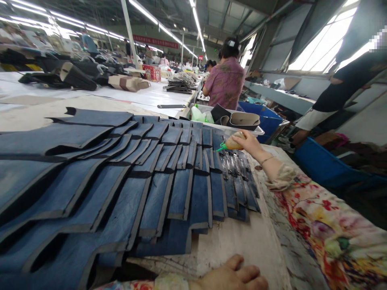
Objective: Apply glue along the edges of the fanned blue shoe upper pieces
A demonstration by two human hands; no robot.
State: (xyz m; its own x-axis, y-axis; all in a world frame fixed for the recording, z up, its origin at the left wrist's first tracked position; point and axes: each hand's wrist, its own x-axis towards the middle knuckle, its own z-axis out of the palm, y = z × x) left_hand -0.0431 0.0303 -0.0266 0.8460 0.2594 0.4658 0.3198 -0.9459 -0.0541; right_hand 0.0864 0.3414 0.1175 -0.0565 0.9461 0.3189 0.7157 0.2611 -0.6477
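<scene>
On beige sheeting (242, 237), grey-edged blue panels (180, 191) could be flooded if the green-nozzled amber bottle (234, 142) gripped by the right hand (250, 142) is oversqueezed; the left hand (230, 278) is spread.

1. Setting: through the head camera I look into a large factory workshop.
2. Roof: I see metal beams (223, 16) and long rows of fluorescent tubes (145, 11) running far back, with a red banner (155, 41) below.
3. Work surfaces: I make out a long white table (139, 98) bearing dark strips (181, 83) and, nearest the camera, overlapping rows of blue pieces (178, 193).
4. People: I note a person in a purple shirt (225, 84), with other workers (88, 42) farther off.
5. Storage: I find a plastic crate (260, 131) and a blue bin (320, 157).
</scene>
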